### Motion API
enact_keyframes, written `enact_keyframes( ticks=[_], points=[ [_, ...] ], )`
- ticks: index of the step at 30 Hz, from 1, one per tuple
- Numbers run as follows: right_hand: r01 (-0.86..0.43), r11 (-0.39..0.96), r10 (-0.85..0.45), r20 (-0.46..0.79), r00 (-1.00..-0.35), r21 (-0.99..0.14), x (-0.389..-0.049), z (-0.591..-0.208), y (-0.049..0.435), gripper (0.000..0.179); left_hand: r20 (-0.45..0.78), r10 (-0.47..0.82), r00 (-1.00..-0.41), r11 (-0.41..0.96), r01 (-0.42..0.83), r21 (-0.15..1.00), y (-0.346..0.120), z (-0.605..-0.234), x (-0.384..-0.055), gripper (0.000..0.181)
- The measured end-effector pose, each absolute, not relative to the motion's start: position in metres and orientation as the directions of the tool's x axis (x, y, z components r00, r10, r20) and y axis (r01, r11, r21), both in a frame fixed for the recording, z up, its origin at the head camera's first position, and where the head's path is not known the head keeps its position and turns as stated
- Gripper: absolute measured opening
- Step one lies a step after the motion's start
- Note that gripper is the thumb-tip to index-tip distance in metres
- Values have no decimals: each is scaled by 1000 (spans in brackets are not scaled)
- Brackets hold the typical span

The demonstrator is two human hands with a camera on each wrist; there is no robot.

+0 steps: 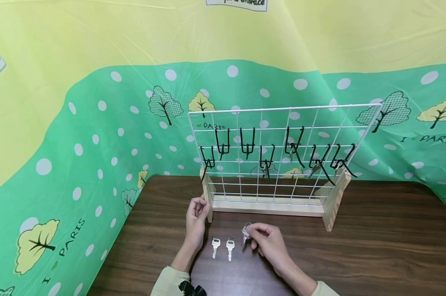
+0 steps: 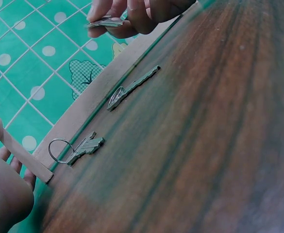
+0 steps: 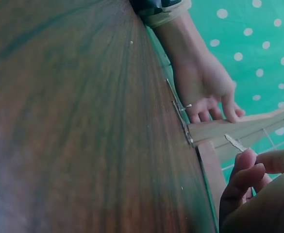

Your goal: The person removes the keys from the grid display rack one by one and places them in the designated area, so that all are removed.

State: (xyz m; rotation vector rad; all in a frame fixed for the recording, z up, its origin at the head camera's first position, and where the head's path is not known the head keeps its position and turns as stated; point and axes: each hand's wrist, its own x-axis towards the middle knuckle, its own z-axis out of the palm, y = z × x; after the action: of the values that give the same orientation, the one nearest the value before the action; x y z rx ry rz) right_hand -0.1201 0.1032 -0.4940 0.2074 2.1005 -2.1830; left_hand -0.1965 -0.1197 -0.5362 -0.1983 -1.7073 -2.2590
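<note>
My right hand (image 1: pixel 269 245) pinches a small silver key (image 1: pixel 245 235) with a ring, held a little above the table, right of two others. Those two keys (image 1: pixel 215 247), each with a ring, lie on the brown tabletop between my hands; the left wrist view shows them too, one key (image 2: pixel 87 148) nearer and one key (image 2: pixel 137 86) farther off. A white wire grid rack (image 1: pixel 267 209) on a wooden base stands behind them. My left hand (image 1: pixel 196 222) grips the rack's left wooden side, its thumb in front.
Several black double-pronged hooks (image 1: pixel 247 142) hang on the grid, and keys (image 1: pixel 314 167) dangle from some of them. Green and yellow patterned cloth (image 1: pixel 108 123) covers the wall behind and left of the dark wood table (image 1: pixel 386 246).
</note>
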Motion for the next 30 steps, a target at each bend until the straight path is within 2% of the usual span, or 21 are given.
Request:
enact_keyframes(
  ticks=[7, 20, 30],
  points=[
    [162, -13, 11, -162, -987, -987, -123, -499, 106, 16, 285, -152, -946, -241, 315, 918, -120, -536, -197, 26],
    [41, 163, -23, -45, -999, -986, -126, -509, 114, 12, 273, -158, -949, -246, 305, 920, -119, -535, -196, 24],
    [23, 285, -23, -31, -999, -958, -128, -514, 113, 7, 295, -157, -942, -240, 326, 914, -120, -539, -198, 27]
  ],
)
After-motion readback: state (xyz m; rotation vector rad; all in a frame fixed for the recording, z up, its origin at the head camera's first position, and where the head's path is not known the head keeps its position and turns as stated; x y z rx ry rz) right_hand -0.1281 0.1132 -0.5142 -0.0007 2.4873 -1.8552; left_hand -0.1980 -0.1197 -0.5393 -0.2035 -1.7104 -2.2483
